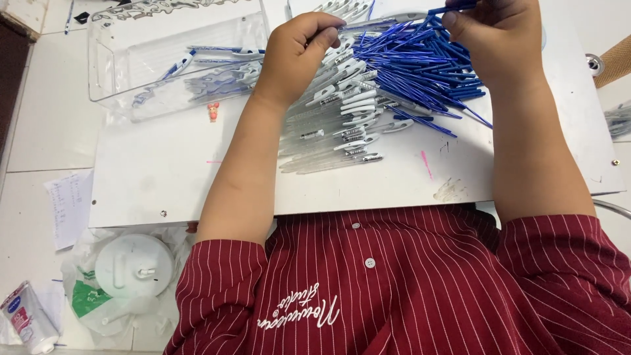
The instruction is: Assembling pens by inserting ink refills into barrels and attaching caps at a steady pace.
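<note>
**Hands at work over heaps of pen parts**

Left hand (299, 56) is curled over the near end of a clear pen barrel (368, 25), thumb and forefinger pinched on it, above a heap of clear pen barrels with white clips (342, 115). The right hand (496, 39) is closed on a thin blue refill (453, 9) at the top edge of the view, its fingers bent down over a heap of blue refills (420, 72). The two heaps touch: the clear barrels lie fanned toward the person, the blue refills spread to the right of them and partly across them.

Both heaps rest on a white board (197, 177) that serves as the worktop; it bears pink marks and a smudge near its front edge. At its far left corner stands a clear plastic tray (112, 66) with a few finished pens (223, 75) lying in it, white clips and blue tips showing. A small pink figure (213, 112) sits just in front of the tray.

Left of the board lies a sheet of paper with handwriting (69, 207). Below it, a round white lid (135, 266) lies on a crumpled plastic bag, and a small tube (26, 322) lies in the corner. The person wears a red shirt with white pinstripes (407, 283).
</note>
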